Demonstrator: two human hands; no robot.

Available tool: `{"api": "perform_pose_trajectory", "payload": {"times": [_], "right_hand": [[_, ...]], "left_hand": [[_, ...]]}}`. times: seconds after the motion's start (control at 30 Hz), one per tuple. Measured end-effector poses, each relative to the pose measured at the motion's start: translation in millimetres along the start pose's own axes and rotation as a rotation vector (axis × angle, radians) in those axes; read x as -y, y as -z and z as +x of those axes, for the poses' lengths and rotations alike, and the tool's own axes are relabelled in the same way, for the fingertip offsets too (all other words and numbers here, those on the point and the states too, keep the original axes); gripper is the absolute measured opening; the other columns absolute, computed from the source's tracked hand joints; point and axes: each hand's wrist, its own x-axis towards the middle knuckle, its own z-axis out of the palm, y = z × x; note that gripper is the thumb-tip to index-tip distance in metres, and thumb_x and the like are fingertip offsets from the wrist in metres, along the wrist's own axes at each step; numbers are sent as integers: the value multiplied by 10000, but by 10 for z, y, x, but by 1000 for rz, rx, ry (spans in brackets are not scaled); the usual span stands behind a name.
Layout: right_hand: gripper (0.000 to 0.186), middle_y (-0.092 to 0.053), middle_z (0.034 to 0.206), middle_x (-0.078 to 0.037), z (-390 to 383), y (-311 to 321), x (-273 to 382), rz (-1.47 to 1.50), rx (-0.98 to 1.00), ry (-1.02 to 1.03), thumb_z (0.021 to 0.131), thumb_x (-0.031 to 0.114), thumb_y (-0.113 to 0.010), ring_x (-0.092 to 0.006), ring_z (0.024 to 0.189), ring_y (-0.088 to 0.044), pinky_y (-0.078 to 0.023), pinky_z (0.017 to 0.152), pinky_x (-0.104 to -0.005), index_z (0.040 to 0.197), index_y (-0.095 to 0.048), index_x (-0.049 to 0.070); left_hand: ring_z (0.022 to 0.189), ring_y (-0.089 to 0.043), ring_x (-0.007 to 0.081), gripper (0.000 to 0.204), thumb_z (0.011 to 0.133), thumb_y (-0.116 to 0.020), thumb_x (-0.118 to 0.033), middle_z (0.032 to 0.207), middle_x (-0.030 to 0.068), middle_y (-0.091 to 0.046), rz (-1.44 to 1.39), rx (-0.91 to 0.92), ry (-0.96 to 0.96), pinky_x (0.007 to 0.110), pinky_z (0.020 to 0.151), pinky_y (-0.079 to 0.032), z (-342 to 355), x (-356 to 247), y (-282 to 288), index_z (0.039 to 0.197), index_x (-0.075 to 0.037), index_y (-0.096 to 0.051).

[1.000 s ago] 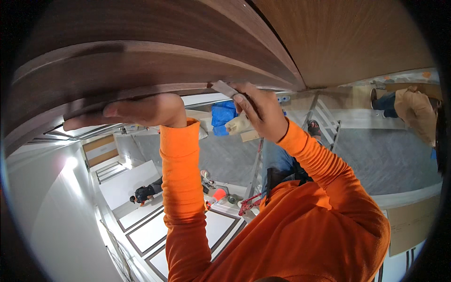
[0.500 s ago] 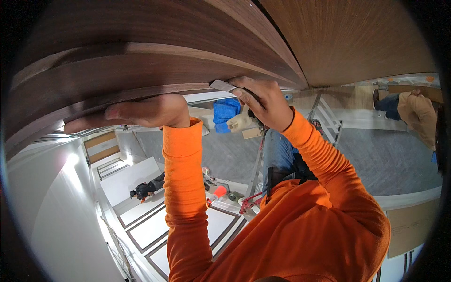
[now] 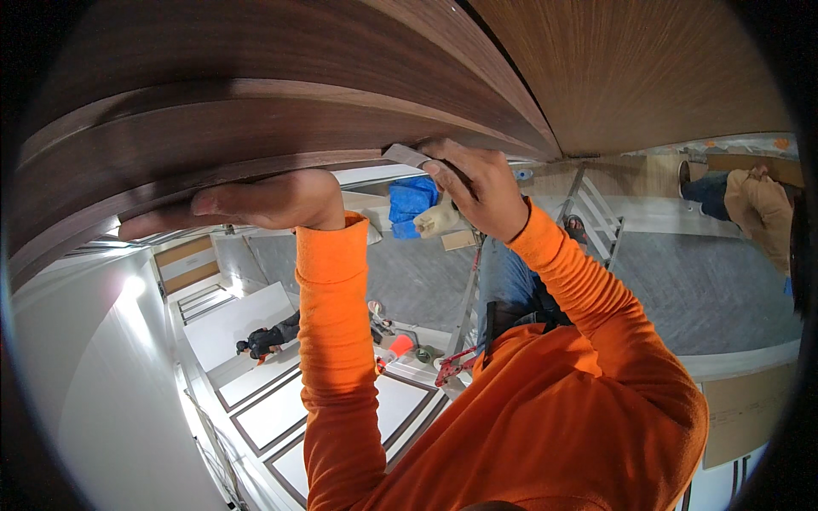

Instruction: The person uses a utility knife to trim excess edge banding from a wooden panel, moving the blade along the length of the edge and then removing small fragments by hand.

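Note:
Overhead runs a dark brown wood panel (image 3: 281, 123) with stepped, curving edges. My left hand (image 3: 281, 200) lies stretched out against the underside of its lowest edge, fingers straight and thumb extended, holding nothing. Closed around a scraper (image 3: 407, 156), my right hand (image 3: 486, 183) is at the same edge, farther right. The scraper has a flat, pale metal blade whose tip meets the panel's lower edge; its dark handle is mostly hidden in my fingers. To the right, a lighter brown wood panel (image 3: 648, 68) adjoins the dark one across a narrow dark gap.
A ladder (image 3: 596, 213) stands below, near my legs (image 3: 507, 281). Blue sheeting (image 3: 411, 204) lies beyond it on the grey floor (image 3: 682, 289). One person (image 3: 268, 336) is at lower left by white panels (image 3: 341, 417); another person in tan clothing (image 3: 754, 204) is far right.
Hardly anything differs. Both hands keep their places at the panel edge, with the scraper blade shifted very slightly right.

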Motion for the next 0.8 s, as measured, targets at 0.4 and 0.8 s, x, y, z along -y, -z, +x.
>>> {"api": "perform_pose_trajectory", "payload": {"times": [0.4,0.8], "right_hand": [[454,-589,829,-102,-88,48,144,59,6,156,914,82,-710,-196,680,-556,-493,614,-347,1366,-672,101],[583,-684,982,-105,-69,44,59,-130,109,155,892,101,-751,-215,682,-604,-545,671,-337,1448,-607,197]], "left_hand": [[1535,-228,309,667,1090,-140,-538,1695,177,-15,81,37,-99,455,1224,-362,14,-187,-91,1654,-222,27],[1537,-195,388,706,1064,-177,-571,1679,210,-39,32,19,-81,523,1243,-312,15,-114,-78,1651,-217,-5]]}}
